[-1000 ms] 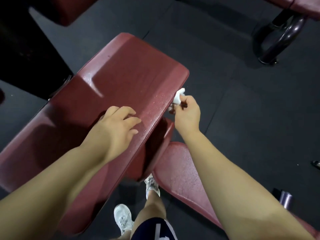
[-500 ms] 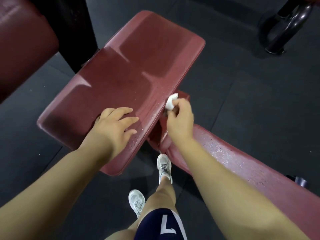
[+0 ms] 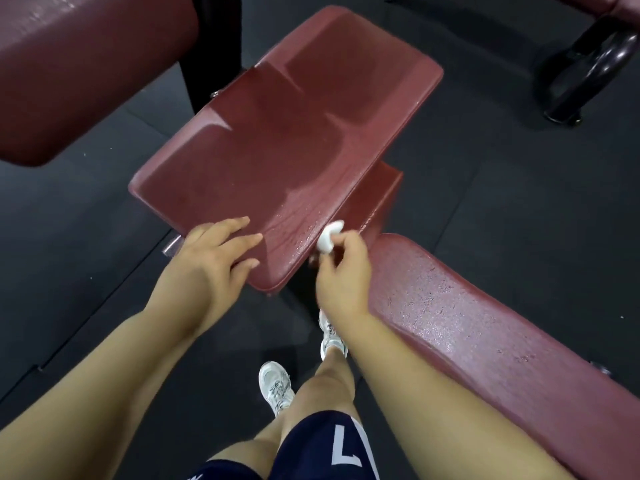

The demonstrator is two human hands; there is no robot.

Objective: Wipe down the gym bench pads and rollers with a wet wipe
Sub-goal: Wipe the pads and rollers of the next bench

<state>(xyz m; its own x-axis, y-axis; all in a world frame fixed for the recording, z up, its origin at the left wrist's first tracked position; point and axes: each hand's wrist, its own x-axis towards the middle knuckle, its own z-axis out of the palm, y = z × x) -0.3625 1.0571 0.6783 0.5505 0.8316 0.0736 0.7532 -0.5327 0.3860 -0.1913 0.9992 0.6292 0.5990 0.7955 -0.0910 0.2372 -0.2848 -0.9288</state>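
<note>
A dark red bench pad [image 3: 284, 133] fills the middle of the view, its near part glistening with wet streaks. My left hand [image 3: 207, 265] rests flat on its near corner, fingers spread. My right hand [image 3: 341, 275] pinches a balled-up white wet wipe [image 3: 329, 237] against the pad's right edge near that corner. A second red pad [image 3: 485, 334], rough and speckled with moisture, runs off to the lower right beside my right forearm. A smaller red pad [image 3: 377, 199] sits under the main pad's right edge.
Another large red pad [image 3: 79, 64] hangs at the upper left on a black post [image 3: 214, 46]. A black curved frame foot [image 3: 595, 60] stands at the upper right. Dark rubber floor lies all around. My legs and white shoes [image 3: 277, 386] stand below between the pads.
My right hand has slid the wipe along the pad's right edge toward me, from near the far corner to near the near corner. The view has pulled back; my left hand stays on the pad.
</note>
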